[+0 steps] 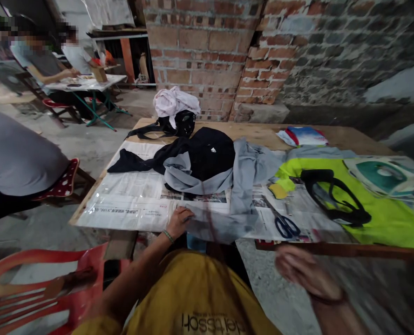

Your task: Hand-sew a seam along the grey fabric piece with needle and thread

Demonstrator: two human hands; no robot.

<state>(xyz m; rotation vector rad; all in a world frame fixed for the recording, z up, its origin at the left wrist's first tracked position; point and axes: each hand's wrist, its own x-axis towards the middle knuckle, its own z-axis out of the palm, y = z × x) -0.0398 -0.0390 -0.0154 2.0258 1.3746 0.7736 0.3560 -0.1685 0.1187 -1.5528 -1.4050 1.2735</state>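
A black and grey jacket with a small white logo lies spread on the newspaper-covered table. Its grey cloth runs down to the front edge, where it hangs over slightly. At the left end of that grey cloth, my left hand is closed on it, fingertips at its edge. My right hand, smeared by motion, is off the table's front edge, apart from the cloth; its fingers are too blurred to read. Closest to it on the table are scissors with dark blue handles, blades pointing away from me.
On the right, a neon yellow garment carries a black strap-like object and a green-and-white iron. A black bag under pale cloth stands at the back. Left are a red chair and a seated person.
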